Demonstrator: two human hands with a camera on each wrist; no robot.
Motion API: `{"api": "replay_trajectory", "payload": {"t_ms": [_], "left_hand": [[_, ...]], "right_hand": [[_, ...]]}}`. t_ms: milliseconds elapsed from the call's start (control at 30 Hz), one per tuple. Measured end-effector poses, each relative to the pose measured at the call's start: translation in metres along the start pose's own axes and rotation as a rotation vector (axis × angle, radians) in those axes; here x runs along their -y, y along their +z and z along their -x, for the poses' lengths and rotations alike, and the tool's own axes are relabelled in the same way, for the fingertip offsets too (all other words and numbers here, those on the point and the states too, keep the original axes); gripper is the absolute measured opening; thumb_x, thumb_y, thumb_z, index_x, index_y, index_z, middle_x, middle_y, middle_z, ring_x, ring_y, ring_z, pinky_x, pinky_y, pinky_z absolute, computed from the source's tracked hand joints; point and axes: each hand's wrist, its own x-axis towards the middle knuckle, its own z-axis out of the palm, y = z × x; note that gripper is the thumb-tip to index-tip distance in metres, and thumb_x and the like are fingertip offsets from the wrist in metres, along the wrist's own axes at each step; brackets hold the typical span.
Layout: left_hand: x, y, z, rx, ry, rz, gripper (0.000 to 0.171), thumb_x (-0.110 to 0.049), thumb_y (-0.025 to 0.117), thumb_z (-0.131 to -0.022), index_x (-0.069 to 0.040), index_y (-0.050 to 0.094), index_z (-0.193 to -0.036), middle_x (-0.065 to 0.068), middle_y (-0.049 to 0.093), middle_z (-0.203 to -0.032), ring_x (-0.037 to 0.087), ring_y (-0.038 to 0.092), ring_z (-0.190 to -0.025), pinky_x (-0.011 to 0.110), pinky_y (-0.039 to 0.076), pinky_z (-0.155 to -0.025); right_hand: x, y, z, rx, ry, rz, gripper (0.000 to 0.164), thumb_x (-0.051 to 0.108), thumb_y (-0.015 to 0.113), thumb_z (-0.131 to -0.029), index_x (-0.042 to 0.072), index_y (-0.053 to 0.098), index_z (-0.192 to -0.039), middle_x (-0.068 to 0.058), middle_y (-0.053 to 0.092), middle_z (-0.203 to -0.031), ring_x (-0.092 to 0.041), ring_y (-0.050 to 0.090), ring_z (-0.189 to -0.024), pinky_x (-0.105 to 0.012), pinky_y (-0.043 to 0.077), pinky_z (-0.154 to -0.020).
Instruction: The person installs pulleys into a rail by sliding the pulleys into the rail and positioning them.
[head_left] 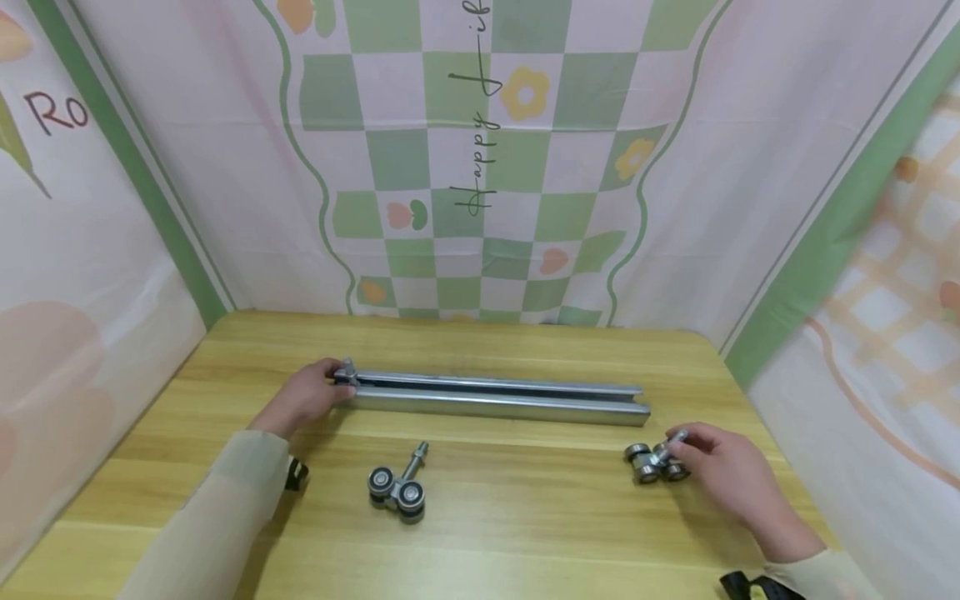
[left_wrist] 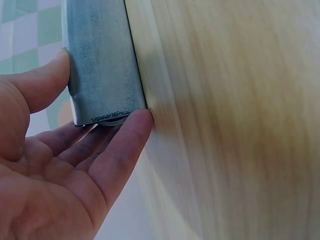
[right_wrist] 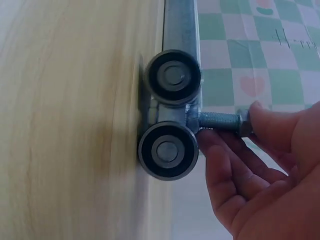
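Note:
A long steel track rail [head_left: 498, 406] lies across the table with its slot upward. My left hand [head_left: 307, 396] grips its left end; in the left wrist view the thumb [left_wrist: 55, 75] lies along the rail's side and the fingers reach around the end. Inside that end sits a roller trolley, mostly hidden, its bolt [head_left: 348, 369] standing up out of the slot. By the rail's right end, my right hand [head_left: 731, 471] pinches the bolt [right_wrist: 220, 121] of a second roller trolley [head_left: 647, 463]. Its wheels [right_wrist: 168, 151] are low, at the tabletop.
A third roller trolley [head_left: 397, 492] rests on the table in front of the rail, its bolt slanting up to the right. Printed cloth [head_left: 465, 167] hangs behind the wooden table [head_left: 525, 533] and on both sides.

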Motion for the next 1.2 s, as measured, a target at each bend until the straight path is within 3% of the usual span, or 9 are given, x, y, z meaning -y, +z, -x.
{"api": "replay_trajectory", "payload": {"t_ms": [200,400,567,933,1067,1200], "left_hand": [[0.000,0.000,0.000,0.002,-0.001,0.001,0.072,-0.033,0.065,-0.097,-0.001,0.033,-0.153,0.028,0.035,-0.152,0.050,0.032,-0.136,0.064,0.030,-0.107],[0.000,-0.001,0.000,0.007,0.010,-0.003,0.072,-0.033,0.065,-0.097,0.000,0.033,-0.152,0.027,0.037,-0.151,0.049,0.034,-0.136,0.064,0.029,-0.108],[-0.001,-0.001,0.000,0.009,-0.001,0.004,0.072,-0.033,0.065,-0.097,-0.001,0.033,-0.153,0.027,0.035,-0.152,0.049,0.032,-0.136,0.064,0.030,-0.108],[0.001,0.000,-0.003,0.007,-0.024,0.010,0.070,-0.033,0.065,-0.097,-0.003,0.034,-0.153,0.027,0.035,-0.152,0.050,0.031,-0.137,0.065,0.029,-0.107],[0.001,0.000,-0.003,0.008,-0.023,0.006,0.070,-0.033,0.065,-0.097,-0.003,0.035,-0.153,0.027,0.035,-0.152,0.050,0.032,-0.137,0.065,0.029,-0.107],[0.001,0.000,-0.003,0.008,-0.025,0.014,0.070,-0.033,0.066,-0.097,-0.003,0.034,-0.153,0.027,0.035,-0.152,0.050,0.032,-0.136,0.065,0.029,-0.107]], "right_hand": [[-0.015,-0.003,-0.004,-0.022,0.059,0.009,0.037,0.039,0.059,-0.101,0.009,0.071,-0.118,-0.010,0.072,-0.107,-0.033,0.063,-0.098,-0.045,0.046,-0.076],[-0.025,-0.005,-0.009,-0.031,0.100,-0.119,0.036,0.032,0.061,-0.101,0.002,0.070,-0.117,-0.005,0.073,-0.097,-0.011,0.065,-0.083,-0.021,0.050,-0.068],[-0.030,-0.008,-0.009,-0.001,0.155,-0.255,0.038,0.024,0.060,-0.102,-0.008,0.063,-0.123,-0.015,0.071,-0.102,-0.011,0.068,-0.081,-0.024,0.056,-0.069],[-0.043,-0.011,-0.011,-0.043,0.184,-0.309,0.039,0.019,0.058,-0.103,-0.013,0.059,-0.125,-0.021,0.070,-0.104,-0.009,0.068,-0.078,-0.025,0.058,-0.069],[-0.049,-0.012,-0.012,-0.079,0.185,-0.328,0.041,0.020,0.059,-0.102,-0.013,0.058,-0.126,-0.012,0.072,-0.101,-0.008,0.069,-0.079,-0.023,0.057,-0.069],[-0.054,-0.012,-0.013,-0.117,0.194,-0.435,0.041,0.017,0.062,-0.100,-0.015,0.058,-0.126,0.006,0.072,-0.098,-0.007,0.070,-0.081,-0.024,0.058,-0.072]]}}
